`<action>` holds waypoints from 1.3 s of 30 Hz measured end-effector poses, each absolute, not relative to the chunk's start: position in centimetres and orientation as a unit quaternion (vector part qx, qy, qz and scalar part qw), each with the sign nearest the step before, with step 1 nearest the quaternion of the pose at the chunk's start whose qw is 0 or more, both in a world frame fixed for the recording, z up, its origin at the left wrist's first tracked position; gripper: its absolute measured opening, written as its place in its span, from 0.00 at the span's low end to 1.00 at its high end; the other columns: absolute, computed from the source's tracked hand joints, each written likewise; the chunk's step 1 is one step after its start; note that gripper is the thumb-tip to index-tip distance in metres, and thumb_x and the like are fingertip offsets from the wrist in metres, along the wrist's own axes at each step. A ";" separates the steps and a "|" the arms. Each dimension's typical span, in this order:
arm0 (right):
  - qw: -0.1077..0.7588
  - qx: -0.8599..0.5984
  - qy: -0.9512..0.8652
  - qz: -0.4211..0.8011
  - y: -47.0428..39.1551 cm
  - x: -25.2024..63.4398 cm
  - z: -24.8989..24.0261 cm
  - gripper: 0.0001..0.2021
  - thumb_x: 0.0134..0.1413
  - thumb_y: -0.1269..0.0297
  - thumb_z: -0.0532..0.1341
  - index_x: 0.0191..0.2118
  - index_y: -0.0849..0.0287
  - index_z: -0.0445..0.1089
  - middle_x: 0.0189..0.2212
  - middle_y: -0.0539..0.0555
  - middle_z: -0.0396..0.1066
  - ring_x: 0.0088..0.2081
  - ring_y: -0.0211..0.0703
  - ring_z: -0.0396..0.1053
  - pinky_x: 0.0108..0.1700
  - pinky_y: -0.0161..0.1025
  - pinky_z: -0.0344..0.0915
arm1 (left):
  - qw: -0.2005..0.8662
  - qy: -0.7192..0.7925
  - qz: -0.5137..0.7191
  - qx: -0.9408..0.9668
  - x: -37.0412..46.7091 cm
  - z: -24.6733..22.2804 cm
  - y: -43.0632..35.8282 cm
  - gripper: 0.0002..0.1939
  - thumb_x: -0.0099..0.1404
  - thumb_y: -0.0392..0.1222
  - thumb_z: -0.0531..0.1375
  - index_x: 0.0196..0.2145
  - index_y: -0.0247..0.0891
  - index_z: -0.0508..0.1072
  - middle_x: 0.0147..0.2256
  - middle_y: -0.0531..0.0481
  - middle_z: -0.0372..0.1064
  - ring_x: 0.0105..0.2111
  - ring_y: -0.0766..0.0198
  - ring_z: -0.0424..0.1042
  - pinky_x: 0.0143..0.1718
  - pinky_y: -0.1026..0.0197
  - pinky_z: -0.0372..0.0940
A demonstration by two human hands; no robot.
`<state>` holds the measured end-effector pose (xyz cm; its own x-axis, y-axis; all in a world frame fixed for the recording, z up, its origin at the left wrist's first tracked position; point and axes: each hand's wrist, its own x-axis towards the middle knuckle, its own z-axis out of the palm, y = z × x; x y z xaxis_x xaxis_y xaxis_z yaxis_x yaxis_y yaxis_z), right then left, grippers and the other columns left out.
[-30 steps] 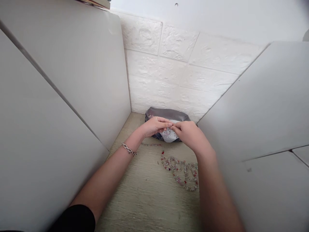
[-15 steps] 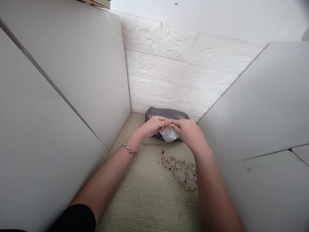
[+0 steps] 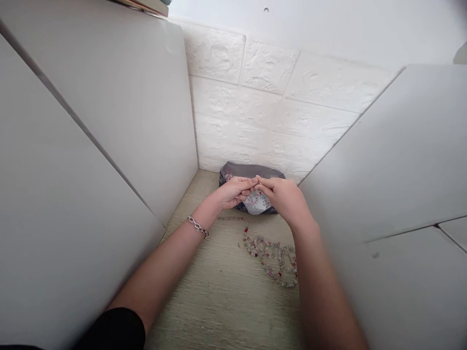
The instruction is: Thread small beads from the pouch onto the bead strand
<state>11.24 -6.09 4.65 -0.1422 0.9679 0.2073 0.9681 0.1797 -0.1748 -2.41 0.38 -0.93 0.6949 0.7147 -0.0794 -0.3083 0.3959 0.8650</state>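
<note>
My left hand (image 3: 235,191) and my right hand (image 3: 286,196) meet at their fingertips above an open dark bag (image 3: 251,170). Both are closed in a pinch; whatever lies between the fingers is too small to make out. Inside the bag, partly hidden by my hands, are many small clear, white and pink beads (image 3: 258,200). A long string of beads (image 3: 268,257), mostly pale with some red ones, lies in loops on the surface below. One end of it runs left toward my left wrist, and my right forearm covers part of the loops.
White panels rise on the left (image 3: 109,92) and right (image 3: 383,160). Behind the bag stands a white brick-patterned wall (image 3: 237,102). The pale wood-grain surface (image 3: 211,296) narrows toward the wall. At top left, the edge of some stacked items (image 3: 153,6) shows.
My fingertips have shifted slightly, and the right fingers are now a little more raised and bent at the meeting point. The bag and the bead string lie as before.
</note>
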 end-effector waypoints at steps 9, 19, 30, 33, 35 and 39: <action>0.130 -0.631 -0.764 -0.020 -6.0 11.0 4.4 0.17 0.57 0.56 0.46 0.42 0.48 0.70 0.30 0.52 0.72 0.28 0.39 0.65 0.24 0.34 0.47 | 0.816 0.236 0.319 0.420 -2.3 -0.8 0.3 0.11 0.50 0.42 0.63 0.23 0.32 0.67 0.17 0.60 0.43 0.15 0.79 0.40 0.13 0.72 0.35; 0.194 -0.603 -0.770 0.076 -5.6 11.4 4.3 0.17 0.56 0.56 0.47 0.38 0.51 0.73 0.29 0.52 0.73 0.28 0.38 0.65 0.30 0.34 0.54 | 0.807 0.244 0.313 0.437 -2.3 -0.8 0.3 0.12 0.51 0.44 0.62 0.23 0.32 0.67 0.17 0.58 0.49 0.15 0.79 0.44 0.13 0.72 0.37; 0.336 -0.609 -0.702 0.154 -5.2 11.5 3.6 0.11 0.47 0.67 0.48 0.23 0.59 0.65 0.20 0.48 0.65 0.24 0.35 0.58 0.28 0.33 0.52 | 0.770 0.272 0.366 0.447 -2.1 -0.4 0.3 0.14 0.50 0.46 0.62 0.21 0.31 0.65 0.16 0.59 0.49 0.14 0.79 0.44 0.13 0.71 0.37; 0.350 -0.613 -0.680 0.196 -5.2 11.5 3.4 0.09 0.45 0.69 0.45 0.20 0.58 0.57 0.17 0.46 0.57 0.22 0.34 0.54 0.26 0.33 0.50 | 0.795 0.258 0.361 0.414 -2.1 -0.7 0.5 0.13 0.50 0.43 0.63 0.21 0.31 0.65 0.15 0.60 0.47 0.14 0.80 0.44 0.12 0.73 0.38; 0.352 -0.609 -0.673 0.227 -5.1 11.4 3.2 0.08 0.45 0.68 0.45 0.19 0.58 0.54 0.16 0.46 0.54 0.22 0.34 0.52 0.25 0.33 0.48 | 0.814 0.248 0.350 0.392 -2.1 -0.8 0.5 0.12 0.51 0.41 0.63 0.21 0.30 0.65 0.16 0.59 0.49 0.14 0.81 0.46 0.12 0.74 0.40; 0.372 -0.610 -0.648 0.262 -4.7 11.3 2.4 0.09 0.45 0.65 0.47 0.18 0.58 0.53 0.16 0.46 0.53 0.22 0.34 0.51 0.24 0.33 0.47 | 0.844 0.242 0.332 0.345 -2.2 -0.7 0.5 0.09 0.57 0.39 0.58 0.25 0.28 0.69 0.20 0.53 0.59 0.17 0.80 0.53 0.13 0.76 0.45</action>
